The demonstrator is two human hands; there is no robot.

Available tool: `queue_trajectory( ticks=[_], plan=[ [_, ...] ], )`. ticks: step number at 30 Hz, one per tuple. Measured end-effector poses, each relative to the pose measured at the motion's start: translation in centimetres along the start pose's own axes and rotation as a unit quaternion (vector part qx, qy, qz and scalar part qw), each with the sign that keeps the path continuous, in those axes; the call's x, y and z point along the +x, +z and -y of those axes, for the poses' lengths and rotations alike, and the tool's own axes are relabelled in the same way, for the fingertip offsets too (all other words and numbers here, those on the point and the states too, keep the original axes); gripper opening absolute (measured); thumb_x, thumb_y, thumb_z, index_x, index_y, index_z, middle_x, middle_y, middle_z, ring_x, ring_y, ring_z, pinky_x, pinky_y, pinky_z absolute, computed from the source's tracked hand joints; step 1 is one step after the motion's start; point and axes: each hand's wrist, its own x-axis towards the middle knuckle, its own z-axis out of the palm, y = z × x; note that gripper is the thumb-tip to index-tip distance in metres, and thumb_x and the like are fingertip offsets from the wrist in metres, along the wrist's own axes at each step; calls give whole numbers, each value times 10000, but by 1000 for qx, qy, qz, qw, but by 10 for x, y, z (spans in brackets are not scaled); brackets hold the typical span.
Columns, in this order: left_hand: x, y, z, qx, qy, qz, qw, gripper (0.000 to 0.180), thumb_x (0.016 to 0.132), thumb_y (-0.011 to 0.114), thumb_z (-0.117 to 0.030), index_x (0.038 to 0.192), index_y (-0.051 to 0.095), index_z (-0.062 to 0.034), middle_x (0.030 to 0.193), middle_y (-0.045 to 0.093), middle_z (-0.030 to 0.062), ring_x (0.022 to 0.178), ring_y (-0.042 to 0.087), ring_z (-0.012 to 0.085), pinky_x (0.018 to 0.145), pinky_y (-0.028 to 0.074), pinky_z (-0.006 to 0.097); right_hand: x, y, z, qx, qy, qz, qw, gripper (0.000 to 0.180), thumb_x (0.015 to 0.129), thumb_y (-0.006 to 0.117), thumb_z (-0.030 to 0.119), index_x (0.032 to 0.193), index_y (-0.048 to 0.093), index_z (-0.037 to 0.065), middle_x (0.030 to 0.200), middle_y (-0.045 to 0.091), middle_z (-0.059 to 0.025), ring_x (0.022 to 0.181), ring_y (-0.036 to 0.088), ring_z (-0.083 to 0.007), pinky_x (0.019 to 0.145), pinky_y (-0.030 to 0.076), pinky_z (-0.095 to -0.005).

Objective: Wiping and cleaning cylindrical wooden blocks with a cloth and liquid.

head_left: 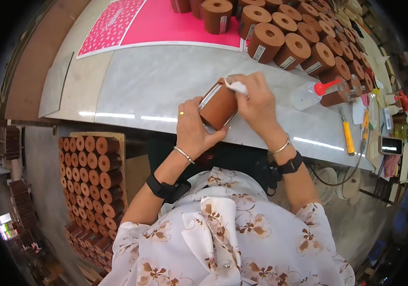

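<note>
A reddish-brown wooden block (219, 107), rounded and with a pale strip along its side, is held tilted just above the near part of the grey worktable (137, 90). My left hand (194, 126) grips it from the left and below, thumb toward its lower end. At the block's upper right edge, my right hand (257, 106) pinches a small white cloth or tissue (237, 86) against it. The right fingers partly hide the cloth and the block's top end.
Rows of similar brown blocks (295, 46) with round holes crowd the far right of the table. A pink sheet (175, 26) lies at the back. A red-tipped squeeze bottle (306, 97) and a yellow-handled tool (347, 136) lie rightward. More blocks (89, 160) are stacked low at left.
</note>
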Motion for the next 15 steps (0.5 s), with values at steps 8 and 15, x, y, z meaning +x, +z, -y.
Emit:
queue_trajectory(
  ticks=[8,15],
  plan=[
    [-12,25,10,-93,-40,13,995,951,614,840,-383,1333,384,41,1194,488,224,1068,494,357,908,422,438,-21,-4,8,64,-5,-42,997,209,716,631,48,924,615,63,906,595,-119,823,613,-315,667,525,-393],
    [-27,23,81,-55,12,-39,998,901,645,836,-306,1335,375,45,1239,481,179,1107,500,317,970,397,401,-37,40,46,114,-87,58,988,241,714,643,124,902,570,-9,956,566,-184,870,608,-333,717,522,-406]
  ],
)
